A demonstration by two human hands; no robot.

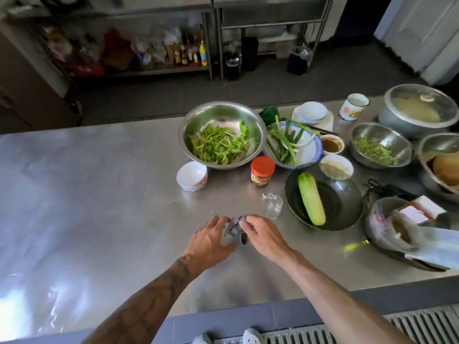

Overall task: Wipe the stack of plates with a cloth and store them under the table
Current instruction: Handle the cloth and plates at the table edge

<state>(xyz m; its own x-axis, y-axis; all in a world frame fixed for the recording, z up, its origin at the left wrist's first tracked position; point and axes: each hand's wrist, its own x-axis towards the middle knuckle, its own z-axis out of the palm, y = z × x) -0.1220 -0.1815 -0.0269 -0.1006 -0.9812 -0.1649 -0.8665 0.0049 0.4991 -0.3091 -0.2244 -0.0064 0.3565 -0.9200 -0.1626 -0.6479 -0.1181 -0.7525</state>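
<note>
1. Left hand (211,240): fingers loosely spread, tips just touching the small crumpled grey cloth (232,228).
2. Right hand (264,235) pinches that cloth, so it's bunched between both hands on the steel bench (99,194).
3. Plate stack? Can't spot one; stacked white bowls (192,176) sit beyond-left.

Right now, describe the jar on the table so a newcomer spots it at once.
Start at the steel table, then find the big metal bowl of green leaves. The jar stands just in front of it, right of the small white bowls. It alone has an orange-red lid.
</note>
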